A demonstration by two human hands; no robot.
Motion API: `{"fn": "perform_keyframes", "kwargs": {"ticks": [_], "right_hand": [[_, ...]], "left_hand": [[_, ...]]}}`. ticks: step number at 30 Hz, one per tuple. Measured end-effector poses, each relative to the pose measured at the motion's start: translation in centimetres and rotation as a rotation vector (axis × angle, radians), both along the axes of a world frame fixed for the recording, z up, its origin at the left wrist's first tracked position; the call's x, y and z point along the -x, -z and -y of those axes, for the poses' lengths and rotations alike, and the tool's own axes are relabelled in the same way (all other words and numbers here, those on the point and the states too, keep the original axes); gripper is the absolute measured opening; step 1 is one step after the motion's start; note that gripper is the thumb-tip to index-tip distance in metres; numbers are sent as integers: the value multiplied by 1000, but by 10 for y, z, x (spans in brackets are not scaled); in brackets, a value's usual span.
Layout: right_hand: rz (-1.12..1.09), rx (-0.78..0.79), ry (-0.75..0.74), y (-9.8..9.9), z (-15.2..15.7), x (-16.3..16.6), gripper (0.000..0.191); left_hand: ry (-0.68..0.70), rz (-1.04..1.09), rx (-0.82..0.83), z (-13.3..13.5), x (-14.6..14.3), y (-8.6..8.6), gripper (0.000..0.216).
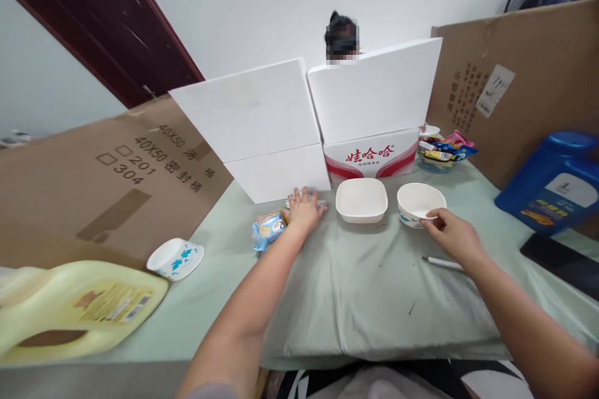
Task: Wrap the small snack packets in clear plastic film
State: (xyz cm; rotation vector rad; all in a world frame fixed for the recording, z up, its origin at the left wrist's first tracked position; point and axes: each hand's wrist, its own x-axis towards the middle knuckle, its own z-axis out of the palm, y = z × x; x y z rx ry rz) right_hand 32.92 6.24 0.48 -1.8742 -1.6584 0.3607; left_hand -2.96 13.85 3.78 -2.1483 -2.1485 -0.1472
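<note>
My left hand (305, 209) lies with its fingers spread over small wrapped packets in front of the white boxes. What is under the palm is mostly hidden. Beside it sits a blue-and-white snack packet (268, 229). With thumb and fingers, my right hand (452, 234) pinches the near right rim of a round white paper bowl (412, 217) that has blue leaf prints. Between the two hands stands a white rounded-square bowl (362, 199) with nothing in it. A white pen (443, 263) lies on the cloth just below my right hand.
White boxes (274, 171) and a red-printed carton (372, 156) form a wall behind. A snack-filled bowl (437, 165), blue bottle (556, 184) and dark phone (561, 262) are right. Left are a tipped paper bowl (175, 259) and yellow jug (93, 305). A person's head (341, 37) shows behind.
</note>
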Motion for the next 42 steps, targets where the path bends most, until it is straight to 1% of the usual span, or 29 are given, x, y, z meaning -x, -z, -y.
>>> {"fn": "perform_keyframes", "kwargs": {"ticks": [1, 4, 5, 7, 10, 12, 14, 15, 16, 17, 18, 19, 20, 21, 23, 24, 26, 27, 28, 30, 32, 33, 35, 37, 38, 40, 42], "right_hand": [[-42, 4, -18, 5, -6, 2, 30], [-193, -12, -102, 18, -13, 10, 51], [-229, -27, -118, 20, -12, 12, 55], [-255, -62, -125, 22, -3, 10, 57], [-170, -74, -152, 21, 23, -6, 47], [-42, -49, -238, 22, 43, -23, 39], [95, -28, -336, 28, 60, -41, 35], [155, -20, -363, 32, 66, -49, 34], [206, -10, -369, 37, 71, -55, 34], [246, 2, -358, 41, 74, -59, 32], [278, 14, -339, 45, 75, -60, 30], [303, 22, -323, 48, 75, -59, 27], [315, 25, -316, 49, 73, -55, 26], [311, 20, -318, 49, 71, -49, 26], [259, -19, -345, 44, 66, -28, 27], [220, -47, -371, 40, 64, -14, 28], [155, -104, -448, 29, 63, 17, 29], [148, -124, -499, 23, 62, 33, 29], [163, -130, -556, 18, 63, 48, 30], [234, -108, -652, 11, 62, 71, 31], [296, -74, -684, 9, 60, 76, 32], [310, -62, -667, 10, 57, 72, 31], [329, -51, -569, 15, 51, 51, 29], [386, -30, -431, 22, 44, 23, 27], [430, -12, -366, 26, 42, 10, 26], [503, 4, -265, 32, 38, -5, 22], [480, -56, -248, 34, 37, -1, 20]], "left_hand": [[-47, 1, 5, -12, 2, -2, 54], [-196, 24, 45, -41, 15, -10, 48], [-236, 39, 62, -47, 20, -12, 46], [-282, 71, 72, -54, 28, -17, 44], [-265, 123, -5, -50, 37, -25, 46], [-226, 158, -97, -40, 43, -32, 46], [-194, 210, -228, -26, 49, -40, 45], [-174, 264, -321, -18, 52, -41, 44], [-129, 385, -459, -8, 54, -41, 43], [-73, 527, -549, 1, 53, -38, 42], [-12, 676, -587, 12, 50, -32, 41], [51, 824, -560, 23, 45, -23, 39], [137, 964, -428, 34, 36, -12, 40], [196, 1003, -327, 45, 24, 2, 38], [292, 1022, -181, 64, -3, 32, 33], [405, 1009, -51, 72, -16, 46, 31], [472, 979, 19, 84, -36, 68, 26], [492, 962, 29, 88, -42, 76, 26], [501, 949, 27, 91, -45, 80, 26], [522, 920, -5, 94, -42, 83, 26], [548, 881, -82, 96, -34, 81, 22], [562, 858, -128, 97, -30, 80, 21], [590, 821, -196, 99, -27, 78, 20], [608, 802, -171, 101, -29, 78, 22], [610, 794, -139, 102, -31, 79, 32], [601, 774, -72, 102, -37, 83, 62], [592, 757, -29, 101, -41, 87, 85]]}}
